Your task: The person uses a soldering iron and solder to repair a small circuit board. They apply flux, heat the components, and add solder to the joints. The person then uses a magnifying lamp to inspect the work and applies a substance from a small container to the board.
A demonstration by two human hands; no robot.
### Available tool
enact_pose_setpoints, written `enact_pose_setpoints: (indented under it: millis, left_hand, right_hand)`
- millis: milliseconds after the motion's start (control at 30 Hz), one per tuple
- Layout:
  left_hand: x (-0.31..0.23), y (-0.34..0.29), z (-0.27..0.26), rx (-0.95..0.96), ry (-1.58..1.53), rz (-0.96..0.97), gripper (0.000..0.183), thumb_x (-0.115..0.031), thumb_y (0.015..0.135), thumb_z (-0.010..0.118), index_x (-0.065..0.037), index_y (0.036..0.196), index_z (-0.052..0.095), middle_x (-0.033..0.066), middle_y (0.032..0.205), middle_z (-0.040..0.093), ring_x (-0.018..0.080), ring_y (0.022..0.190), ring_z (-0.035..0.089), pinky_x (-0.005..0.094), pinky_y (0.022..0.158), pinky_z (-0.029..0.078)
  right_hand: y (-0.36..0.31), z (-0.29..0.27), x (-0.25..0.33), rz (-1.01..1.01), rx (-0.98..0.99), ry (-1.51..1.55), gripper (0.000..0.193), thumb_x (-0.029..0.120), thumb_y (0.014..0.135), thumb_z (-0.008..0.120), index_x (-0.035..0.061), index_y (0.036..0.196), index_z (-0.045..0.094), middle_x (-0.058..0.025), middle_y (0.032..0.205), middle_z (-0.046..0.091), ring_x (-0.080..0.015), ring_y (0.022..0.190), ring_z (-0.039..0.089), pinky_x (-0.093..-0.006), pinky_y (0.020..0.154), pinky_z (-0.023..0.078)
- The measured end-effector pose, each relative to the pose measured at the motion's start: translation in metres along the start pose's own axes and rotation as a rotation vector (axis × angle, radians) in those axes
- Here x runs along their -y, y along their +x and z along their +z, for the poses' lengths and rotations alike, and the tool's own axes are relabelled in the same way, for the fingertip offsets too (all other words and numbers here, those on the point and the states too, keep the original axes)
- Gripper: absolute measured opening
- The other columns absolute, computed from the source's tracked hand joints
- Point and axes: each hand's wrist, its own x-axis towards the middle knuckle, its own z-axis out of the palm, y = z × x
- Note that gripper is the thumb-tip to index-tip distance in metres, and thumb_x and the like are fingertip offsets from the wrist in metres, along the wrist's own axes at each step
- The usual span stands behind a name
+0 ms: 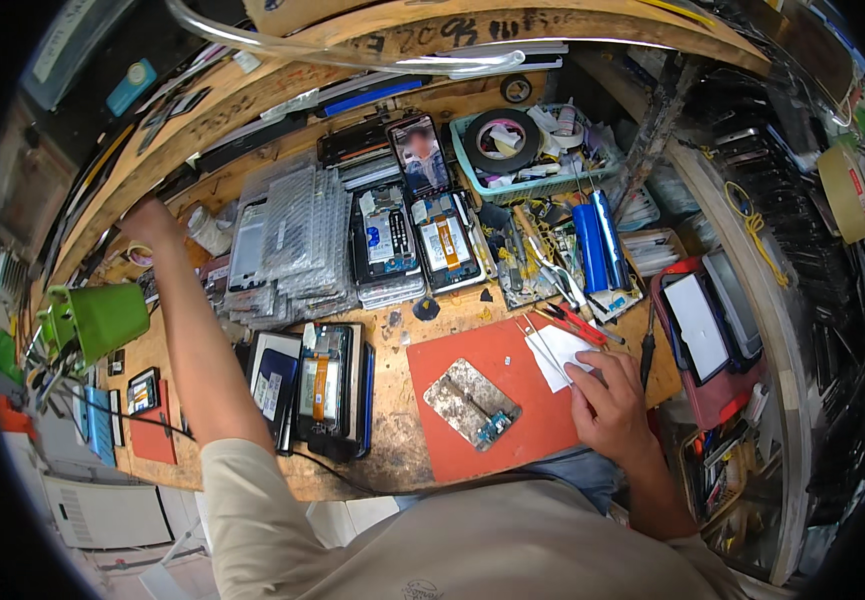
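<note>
Silver tweezers pinched in the right hand over white paper, presumably for precise control, with a small circuit board on a stained plate, perhaps to spare the red mat, and with the left hand stretched far left, grip impossible to tell.

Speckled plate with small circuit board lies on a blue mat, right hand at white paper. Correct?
No: the mat is orange-red, not blue, per the head view. Speckled plate with small circuit board on it, right hand at white paper: correct.
</note>
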Motion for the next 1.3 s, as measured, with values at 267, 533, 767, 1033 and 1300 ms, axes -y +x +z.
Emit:
enact_pose_setpoints:
  millis: [267, 533, 767, 1033, 1300]
  left_hand:
    - [-0.284, -0.109, -0.122, -0.001, -1.113, -1.210, 0.035, -0.035, 0.111, 0.051, -0.005, 0.118, 0.069, 0.0115, 0.104, 0.075, 0.0247, 0.080, 0.069, 0.0393, 0.068, 0.057]
    - [-0.463, -0.238, -0.247, 0.679, -1.555, -1.541, 0.034, -0.028, 0.102, 0.057, 0.003, 0.114, 0.068, 0.0152, 0.104, 0.067, 0.0264, 0.089, 0.062, 0.0394, 0.080, 0.051]
    - [-0.498, -0.280, -0.279, 0.744, -1.300, -1.503, 0.034, -0.029, 0.104, 0.057, 0.002, 0.116, 0.067, 0.0152, 0.105, 0.067, 0.0262, 0.091, 0.064, 0.0403, 0.083, 0.053]
    - [-0.494, -0.285, -0.288, 0.731, -1.146, -1.448, 0.034, -0.027, 0.105, 0.059, 0.003, 0.121, 0.066, 0.0147, 0.106, 0.067, 0.0239, 0.093, 0.066, 0.0369, 0.086, 0.055]
    - [-0.485, -0.286, -0.298, 1.023, -1.101, -1.444, 0.025, -0.017, 0.105, 0.061, 0.002, 0.117, 0.071, 0.0141, 0.116, 0.073, 0.0208, 0.100, 0.070, 0.0342, 0.089, 0.057]
  right_hand:
    - [-0.007, 0.000, 0.022, -0.118, -0.050, 0.319, 0.037, -0.011, 0.083, 0.073, -0.0012, 0.119, 0.077, -0.0154, 0.106, 0.073, -0.0349, 0.094, 0.071, -0.0436, 0.081, 0.057]
    - [-0.007, -0.003, 0.034, 0.115, 0.083, 0.878, 0.039, -0.005, 0.097, 0.074, -0.0040, 0.135, 0.071, -0.0154, 0.109, 0.079, -0.0200, 0.094, 0.075, -0.0337, 0.083, 0.059]
    - [-0.002, 0.015, 0.057, 0.404, 0.287, 1.296, 0.054, 0.006, 0.101, 0.081, -0.0019, 0.150, 0.061, -0.0120, 0.120, 0.078, -0.0104, 0.099, 0.072, -0.0277, 0.087, 0.057]
    - [-0.010, 0.025, 0.073, 0.279, 0.080, 0.883, 0.043, -0.003, 0.091, 0.086, 0.0015, 0.132, 0.076, -0.0091, 0.105, 0.074, -0.0196, 0.085, 0.073, -0.0307, 0.075, 0.059]
    - [0.001, 0.020, 0.078, 0.060, -0.040, 0.822, 0.018, -0.006, 0.092, 0.081, -0.0001, 0.109, 0.078, -0.0103, 0.093, 0.074, -0.0214, 0.077, 0.071, -0.0331, 0.067, 0.057]
